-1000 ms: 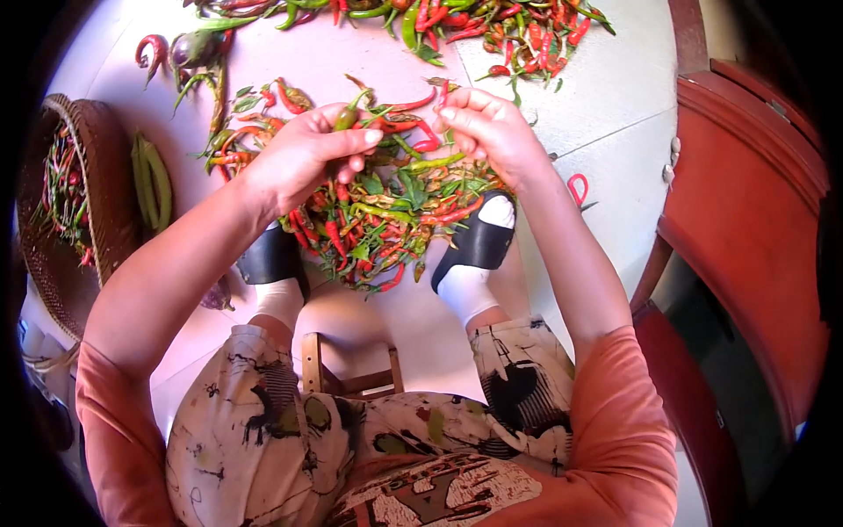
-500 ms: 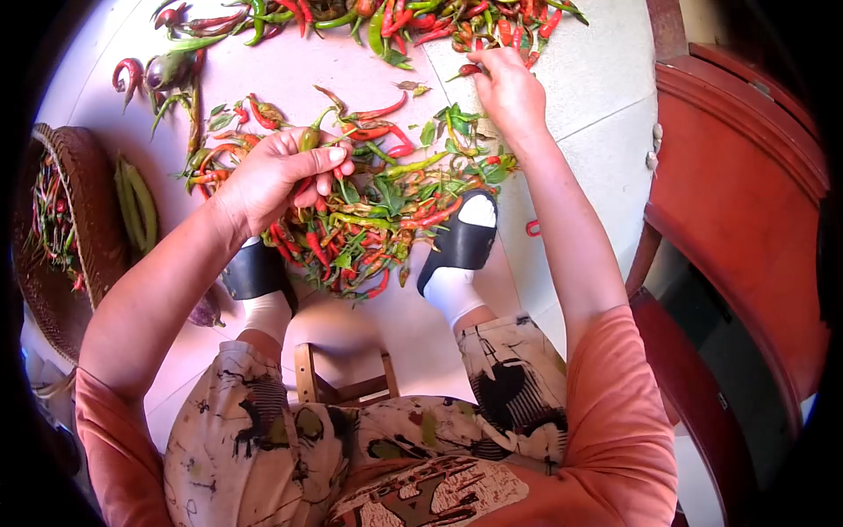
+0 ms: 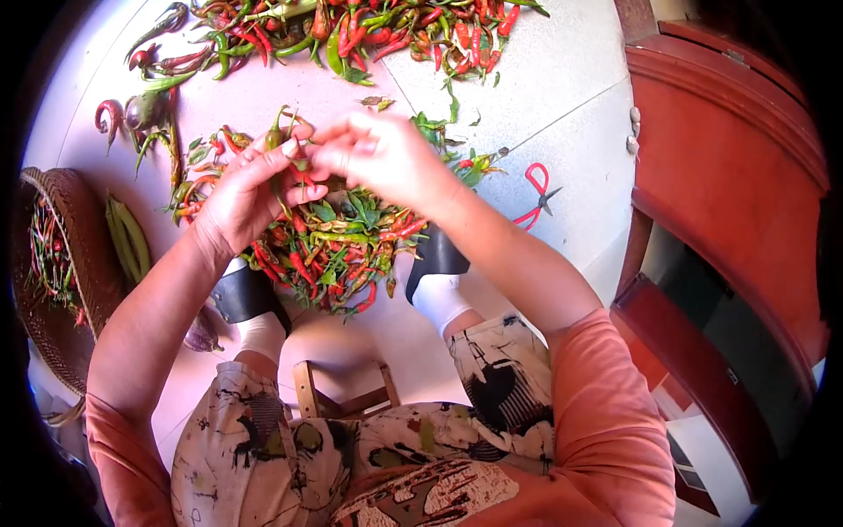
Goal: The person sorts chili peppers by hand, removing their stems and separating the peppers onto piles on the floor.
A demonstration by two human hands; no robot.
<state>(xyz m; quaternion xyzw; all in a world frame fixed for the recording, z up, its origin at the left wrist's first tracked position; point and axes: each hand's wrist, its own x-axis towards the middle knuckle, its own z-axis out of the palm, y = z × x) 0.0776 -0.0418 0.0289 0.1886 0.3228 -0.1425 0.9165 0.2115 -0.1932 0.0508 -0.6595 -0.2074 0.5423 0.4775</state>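
My left hand (image 3: 250, 193) is closed around several chili peppers (image 3: 274, 139), green and red, whose ends poke out between thumb and fingers. Close against its fingertips is my right hand (image 3: 382, 158), palm inward and smeared by motion; whether it holds anything cannot be made out. Below both hands a heap of red and green chilies (image 3: 338, 255) with leaves lies on the tiled floor between my feet. Farther off spreads a second pile of chilies (image 3: 351, 39), with a dark round vegetable (image 3: 145, 111) at its left.
Red-handled scissors (image 3: 543, 198) lie on the floor at right. A woven basket (image 3: 83, 206) holding thin chilies stands at left, beside long green vegetables (image 3: 129, 237) and an eggplant (image 3: 202, 334). Red wooden furniture (image 3: 720, 132) borders the right side. Beneath me is a wooden stool (image 3: 305, 388).
My right hand has come from the far pile toward me and left, up to my left hand. My left hand keeps its chilies. The scissors, mostly hidden before, now show.
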